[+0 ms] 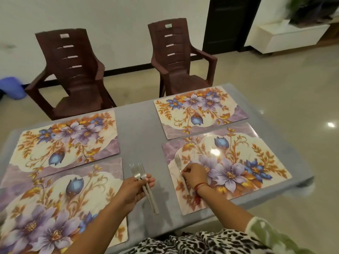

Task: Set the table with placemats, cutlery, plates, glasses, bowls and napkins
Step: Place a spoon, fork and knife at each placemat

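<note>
Left hand (136, 187) closed around a small bundle of spare forks (145, 186), gripped mid-handle, tines pointing away, handle ends hanging down toward the near edge of the table (139, 136); it hovers over the bare grey strip between the two near placemats. Looks like three forks, though the overlapping tines make the count uncertain. Judged purpose: the left hand serves as a holding stock so the right is free to place pieces one at a time. Right hand (194, 174) rests on the near-right placemat (238, 162), fingers pinched down on the stem of a single fork (180, 173) that lies flat along the mat's left margin, tines toward the far side. That margin position fits a fork set to the left of where a plate would go, with the mat's centre left open; the pinch suggests it is being laid or straightened. Four floral placemats are down: near-left placemat (55, 208), far-left placemat (69, 140), far-right placemat (198, 110), plus the near-right one. Only the near-right mat carries any cutlery. No containers in view: no plates, glasses, bowls, napkins or cutlery tray on the table. Two brown plastic chairs (73, 70) stand beyond the far edge. Judged progress: mats done, forks just begun, everything else outstanding.
</note>
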